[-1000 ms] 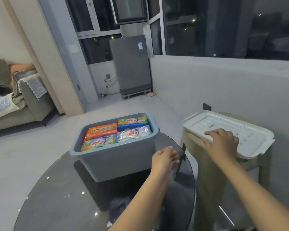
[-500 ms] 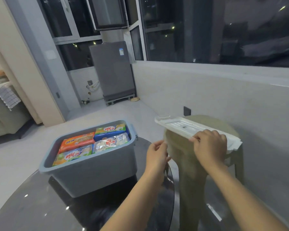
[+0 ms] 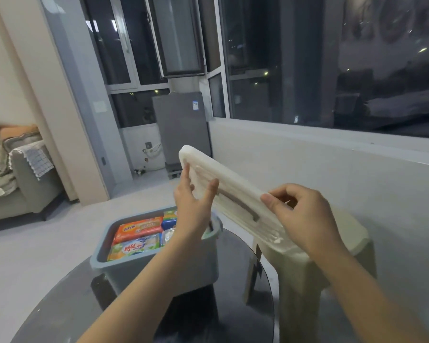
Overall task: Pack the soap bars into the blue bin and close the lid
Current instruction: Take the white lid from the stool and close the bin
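Lid (image 3: 233, 194) now off the pale stool (image 3: 352, 246) and up in the air between both hands, where a second ago lay flat on the stool top with only the right hand on it. Right hand (image 3: 305, 219) closed on the near end of the lid, thumb on top and fingers curled under the edge; left hand (image 3: 196, 201) come across to meet the far part, fingers spread and half open against its underside, steadying more than clamping. Lid tilted steeply, far end high above the left hand, near end low by the right wrist, ribbed underside and handle recess turned toward the camera. Blue bin (image 3: 159, 271) below and just behind the left forearm, on the dark glass counter (image 3: 235, 305), left of the right hand and well below the raised lid, top uncovered. Soap bars (image 3: 138, 229) already inside, wrapped packs lying flat side by side beneath the left wrist, none seen outside the bin. Packing judged done, then; closing under way but not yet begun at the rim. Remaining, by the look of it: turn the lid upright side up, level it, carry it left over the bin, line up the corners and press down. Main risk a crooked seat from the present tilt, or a weak left-hand hold during the turn.
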{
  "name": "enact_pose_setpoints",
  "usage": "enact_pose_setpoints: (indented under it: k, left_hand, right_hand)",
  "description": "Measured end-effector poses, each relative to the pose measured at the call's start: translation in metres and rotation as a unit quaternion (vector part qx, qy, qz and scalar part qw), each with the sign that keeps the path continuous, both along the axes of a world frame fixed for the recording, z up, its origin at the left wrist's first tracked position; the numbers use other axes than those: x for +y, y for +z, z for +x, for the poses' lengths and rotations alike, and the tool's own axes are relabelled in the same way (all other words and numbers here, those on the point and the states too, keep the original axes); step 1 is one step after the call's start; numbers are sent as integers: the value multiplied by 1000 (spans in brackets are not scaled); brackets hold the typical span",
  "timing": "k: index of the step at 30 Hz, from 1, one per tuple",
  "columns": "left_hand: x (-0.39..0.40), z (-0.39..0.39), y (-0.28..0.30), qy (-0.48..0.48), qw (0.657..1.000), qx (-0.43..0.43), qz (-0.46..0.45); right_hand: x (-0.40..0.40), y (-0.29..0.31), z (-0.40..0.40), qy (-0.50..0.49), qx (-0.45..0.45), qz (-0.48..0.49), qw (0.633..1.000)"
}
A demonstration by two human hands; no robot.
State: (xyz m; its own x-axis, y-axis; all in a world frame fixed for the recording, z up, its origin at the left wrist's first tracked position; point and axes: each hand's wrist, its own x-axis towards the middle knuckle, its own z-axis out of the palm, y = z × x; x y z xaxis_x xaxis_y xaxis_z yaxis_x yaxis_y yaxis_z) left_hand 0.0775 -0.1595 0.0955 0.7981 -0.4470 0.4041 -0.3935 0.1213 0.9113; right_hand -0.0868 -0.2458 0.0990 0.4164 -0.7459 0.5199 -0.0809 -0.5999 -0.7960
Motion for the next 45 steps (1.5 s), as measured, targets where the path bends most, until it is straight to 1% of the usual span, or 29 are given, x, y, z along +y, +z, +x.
enact_pose_setpoints:
  k: [3, 5, 7, 10, 13, 15, 18, 21, 25, 27, 30, 33, 35, 37, 39, 41, 43, 45]
  left_hand:
    - [30, 21, 8, 57, 995, -79, 11]
    - [49, 30, 7, 62, 992, -106, 5]
    - [68, 41, 4, 70, 993, -98, -15]
    - [95, 64, 3, 94, 993, -54, -53]
    - [119, 84, 5, 97, 994, -22, -44]
    - [136, 97, 2, 120, 992, -24, -20]
    - [160, 107, -8, 147, 989, -20, 5]
    - [177, 109, -20, 182, 983, -15, 0]
    - [190, 110, -35, 216, 975, 60, -16]
    - [194, 110, -42, 228, 968, 98, -30]
    - [196, 113, -49, 227, 964, 129, -42]
    - [194, 118, -53, 229, 959, 159, -42]
    - [191, 122, -57, 238, 955, 173, -45]
    - [188, 125, -60, 246, 951, 183, -50]
    - [186, 130, -64, 261, 949, 172, -39]
    - [185, 135, -66, 264, 955, 134, 2]
    - [184, 138, -70, 261, 959, 98, 41]
    - [181, 141, -76, 253, 962, 82, 68]
  right_hand:
    - [8, 18, 10, 104, -4, 58, 993]
    - [12, 29, 18, 162, 8, 77, 984]
    - [14, 38, 26, 193, 16, 70, 979]
    - [14, 51, 37, 246, 23, 62, 967]
    - [14, 59, 51, 289, 44, 54, 955]
    - [13, 60, 64, 298, 39, 54, 952]
    - [14, 51, 84, 294, 38, 54, 954]
    - [17, 33, 105, 250, 48, 30, 967]
    - [23, 8, 126, 160, 31, -13, 987]
    - [27, -4, 133, 133, 11, -14, 991]
    - [28, -29, 144, 130, -4, 49, 990]
    - [20, -55, 151, 116, 15, 104, 988]
    - [14, -66, 155, 97, 27, 134, 986]
    - [9, -72, 161, 104, 12, 171, 980]
    - [6, -76, 166, 152, -2, 195, 969]
    - [2, -80, 172, 169, 10, 183, 968]
    - [-1, -84, 176, 150, 20, 166, 975]
    - [-3, -87, 180, 118, 13, 161, 980]
